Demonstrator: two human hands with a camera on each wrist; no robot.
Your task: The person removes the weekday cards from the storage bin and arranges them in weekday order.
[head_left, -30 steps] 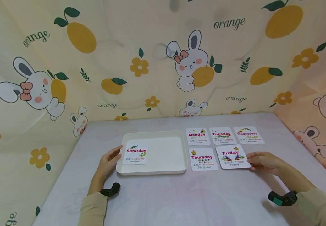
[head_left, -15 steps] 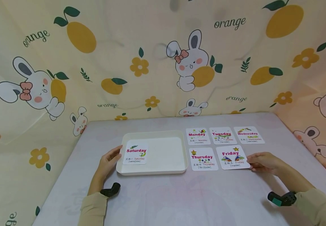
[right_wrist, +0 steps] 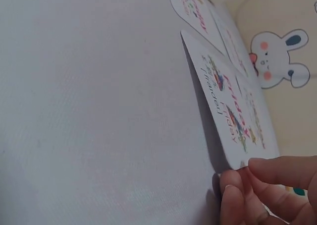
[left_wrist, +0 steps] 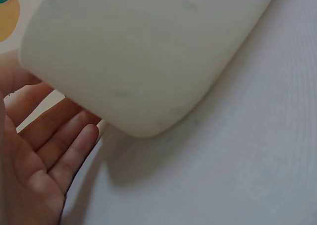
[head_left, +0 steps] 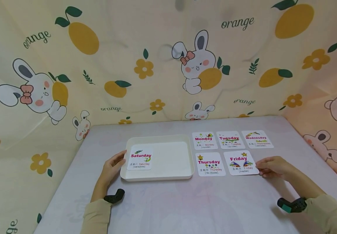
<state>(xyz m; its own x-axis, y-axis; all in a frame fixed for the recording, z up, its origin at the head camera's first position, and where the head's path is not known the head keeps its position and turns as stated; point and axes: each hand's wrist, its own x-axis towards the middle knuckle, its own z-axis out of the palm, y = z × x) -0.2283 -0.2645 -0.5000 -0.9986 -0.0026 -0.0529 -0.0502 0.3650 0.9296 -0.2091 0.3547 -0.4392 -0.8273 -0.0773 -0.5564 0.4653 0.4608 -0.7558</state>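
In the head view, my right hand (head_left: pixel 274 168) pinches the Friday card (head_left: pixel 240 163) at its right-hand corner. The right wrist view shows the thumb above the Friday card (right_wrist: pixel 223 101) and fingers beneath, with that edge raised off the table over a shadow. My left hand (head_left: pixel 112 169) grips the left rim of a white tray (head_left: pixel 171 162). Seen from the left wrist, the wall of the tray (left_wrist: pixel 129 61) hides part of the fingers. A Saturday card (head_left: pixel 140 157) lies at the left inside the tray. Left of the Friday card lies the Thursday card (head_left: pixel 210 164).
Behind lies a row of the Monday card (head_left: pixel 204 140), the Tuesday card (head_left: pixel 230 140) and the Wednesday card (head_left: pixel 257 139). A pale cloth covers the table (head_left: pixel 174 204). Patterned curtains (head_left: pixel 162 32) stand at the back and both sides.
The Friday card has come down very slightly, still pinched by my right hand. My left hand, the tray and the other cards have stayed put.
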